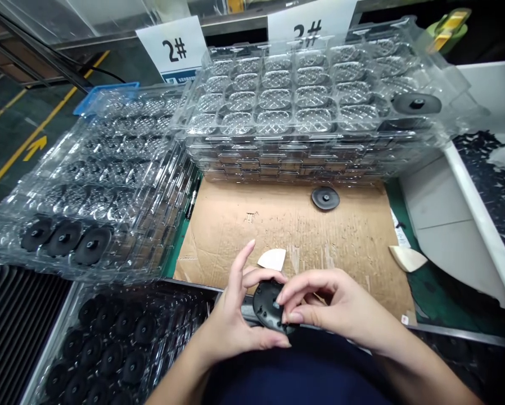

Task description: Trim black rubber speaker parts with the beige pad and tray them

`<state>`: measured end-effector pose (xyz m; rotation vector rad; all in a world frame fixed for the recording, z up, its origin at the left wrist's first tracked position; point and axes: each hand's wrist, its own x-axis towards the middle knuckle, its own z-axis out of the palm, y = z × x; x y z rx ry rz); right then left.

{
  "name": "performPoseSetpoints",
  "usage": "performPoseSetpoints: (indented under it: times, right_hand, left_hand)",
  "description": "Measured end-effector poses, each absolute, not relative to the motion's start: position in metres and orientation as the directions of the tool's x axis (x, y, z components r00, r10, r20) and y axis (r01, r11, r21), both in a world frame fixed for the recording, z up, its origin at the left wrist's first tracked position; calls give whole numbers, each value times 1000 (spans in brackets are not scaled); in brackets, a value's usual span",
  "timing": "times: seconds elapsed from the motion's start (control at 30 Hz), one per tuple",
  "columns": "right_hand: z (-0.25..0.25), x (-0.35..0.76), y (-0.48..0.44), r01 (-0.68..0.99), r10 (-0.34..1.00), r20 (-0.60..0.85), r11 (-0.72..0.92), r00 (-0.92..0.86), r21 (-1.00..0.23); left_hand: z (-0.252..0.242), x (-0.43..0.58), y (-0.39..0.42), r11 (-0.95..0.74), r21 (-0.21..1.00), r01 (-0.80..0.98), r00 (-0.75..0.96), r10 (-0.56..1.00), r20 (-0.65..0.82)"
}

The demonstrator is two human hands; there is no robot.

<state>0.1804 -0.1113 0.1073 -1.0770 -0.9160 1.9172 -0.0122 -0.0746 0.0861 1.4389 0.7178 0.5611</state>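
Holding one black disc (266, 306) between two hands (231, 318) (339, 298), two pale wedges (273, 260) (407, 259) beyond.

At lower centre, the left hand (231, 320) curves in a grip, thumb low, one finger (239, 269) raised. Beside it, the right hand (334, 295) bends its fingers towards its thumb. Bare forearms (413, 351) slant up from the frame's bottom edge.

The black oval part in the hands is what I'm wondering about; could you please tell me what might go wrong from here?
The black oval part might slip and drop, as the left hand holds it up near the front edge of the cardboard. The white wedge, lying loose nearby, could get knocked.
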Motion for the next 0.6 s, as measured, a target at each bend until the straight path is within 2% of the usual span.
performPoseSetpoints:
  times: [0.27, 0.4, 0.6]
  right_hand:
    - [109, 188, -111, -196, 823, -348, -471, -448, -860]
    - [103, 187, -116, -283, 825, -399, -525, -400, -803]
    - [95, 181, -125, -356, 867, -404, -491, -292, -795]
  left_hand:
    - [86, -7, -78, 80, 993, 88, 682, 722, -118]
    - [85, -5, -80, 50, 996, 71, 653, 752, -85]
    - [87, -5, -79, 45, 998, 41, 669, 741, -61]
